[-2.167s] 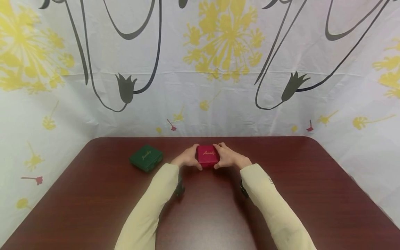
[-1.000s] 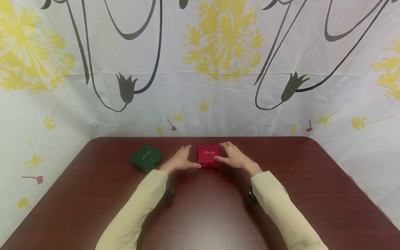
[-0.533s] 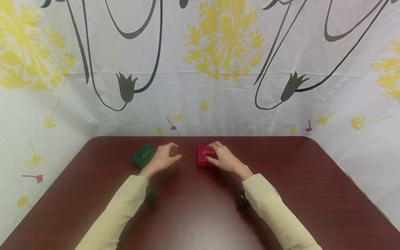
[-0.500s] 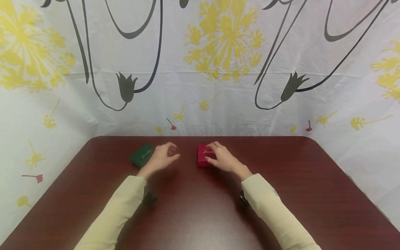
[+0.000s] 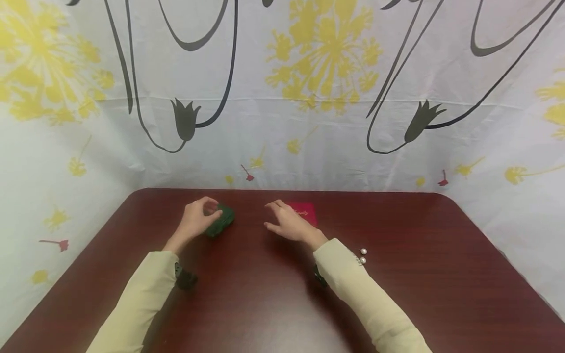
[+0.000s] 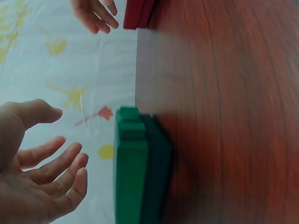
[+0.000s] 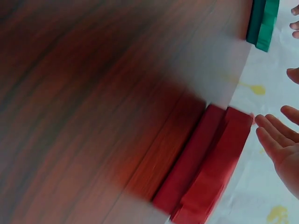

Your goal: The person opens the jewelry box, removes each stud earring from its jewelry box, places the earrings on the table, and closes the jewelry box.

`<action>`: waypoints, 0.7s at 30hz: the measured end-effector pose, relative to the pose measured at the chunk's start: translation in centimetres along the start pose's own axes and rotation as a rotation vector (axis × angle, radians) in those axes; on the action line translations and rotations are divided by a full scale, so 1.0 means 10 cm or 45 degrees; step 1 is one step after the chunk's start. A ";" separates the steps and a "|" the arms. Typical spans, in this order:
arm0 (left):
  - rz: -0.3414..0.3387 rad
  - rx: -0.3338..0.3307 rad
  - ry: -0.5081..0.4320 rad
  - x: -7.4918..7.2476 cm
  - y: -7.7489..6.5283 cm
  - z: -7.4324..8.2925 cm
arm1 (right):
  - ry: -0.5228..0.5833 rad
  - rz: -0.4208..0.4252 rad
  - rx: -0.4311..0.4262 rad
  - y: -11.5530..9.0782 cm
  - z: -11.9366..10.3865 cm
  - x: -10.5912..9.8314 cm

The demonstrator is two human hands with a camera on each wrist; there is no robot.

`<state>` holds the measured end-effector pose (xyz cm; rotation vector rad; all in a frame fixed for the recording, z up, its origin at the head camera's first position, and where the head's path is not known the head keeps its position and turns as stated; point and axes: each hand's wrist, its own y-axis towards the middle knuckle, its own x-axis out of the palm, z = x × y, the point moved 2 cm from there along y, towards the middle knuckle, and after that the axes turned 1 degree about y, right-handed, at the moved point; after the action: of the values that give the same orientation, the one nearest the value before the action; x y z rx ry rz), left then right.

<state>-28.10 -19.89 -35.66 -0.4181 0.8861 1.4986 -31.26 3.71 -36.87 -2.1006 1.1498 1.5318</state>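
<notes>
My left hand [image 5: 196, 218] hovers over the left part of a green jewelry box [image 5: 224, 219], its fingers loosely bent and holding nothing. The left wrist view shows a gap between those fingers and the green box [image 6: 133, 177]. At the table's far side lies a red jewelry box [image 5: 308, 213] with gold lettering, lid down. My right hand [image 5: 289, 223] is above and left of it, covering its left part in the head view, fingers relaxed. In the right wrist view the red box [image 7: 205, 168] appears clear of the right fingers. Both boxes rest on the table.
Two small pearl-like beads [image 5: 363, 256], perhaps earrings, lie on the brown wooden table [image 5: 423, 274] just right of the right sleeve [image 5: 348, 274]. A white flower-patterned cloth [image 5: 282, 122] hangs behind the table's far edge.
Both hands have let go of the red box and moved left, the left hand to over the green box. The two pearl-like beads have come into view beside the right sleeve.
</notes>
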 end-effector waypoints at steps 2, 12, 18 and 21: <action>0.008 -0.036 0.015 -0.02 -0.01 -0.05 | 0.006 -0.020 0.012 0.06 -0.02 0.03; 0.007 -0.292 0.039 -0.04 -0.03 -0.23 | 0.058 -0.117 0.098 0.28 -0.13 0.22; -0.028 -0.420 0.115 0.01 -0.01 -0.31 | 0.080 -0.169 0.145 0.37 -0.21 0.34; -0.099 -0.450 0.141 0.03 -0.01 -0.34 | 0.109 -0.214 0.177 0.40 -0.25 0.39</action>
<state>-28.92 -22.21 -38.08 -0.7924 0.6802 1.5739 -32.20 -2.11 -38.58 -2.1269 1.0456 1.2620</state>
